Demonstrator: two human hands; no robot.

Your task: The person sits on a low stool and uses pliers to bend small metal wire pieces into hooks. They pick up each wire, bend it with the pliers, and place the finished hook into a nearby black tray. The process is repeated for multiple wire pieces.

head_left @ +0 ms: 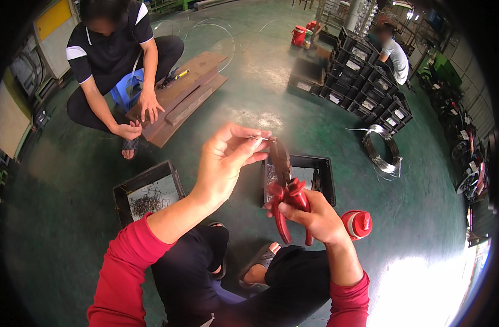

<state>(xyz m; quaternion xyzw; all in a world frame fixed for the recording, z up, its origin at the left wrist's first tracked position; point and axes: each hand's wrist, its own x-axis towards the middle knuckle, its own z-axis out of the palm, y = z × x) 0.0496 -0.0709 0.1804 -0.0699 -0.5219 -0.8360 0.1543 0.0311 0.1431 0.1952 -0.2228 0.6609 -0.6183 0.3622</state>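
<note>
Floor (429, 201): green and scuffed; one black bin (327, 174) sits below the pliers (283, 163), a second bin (176, 179) to their left, a wire coil (371, 148) to their right.
Wire piece: held at the pliers' nose (265, 138); probably light, springy and slick, so I'd pinch it firmly close to the working end. It looks thin, pale and metallic; its full shape is hidden by my fingers.
Pliers: likely weighty and rigid, best held by the handles; dark steel head, red handles.
Left grip (223, 155): thumb and fingertips pinching the wire piece.
Right grip (317, 218): wrapped around the pliers' handles; whether their nose bites, I cannot tell.
</note>
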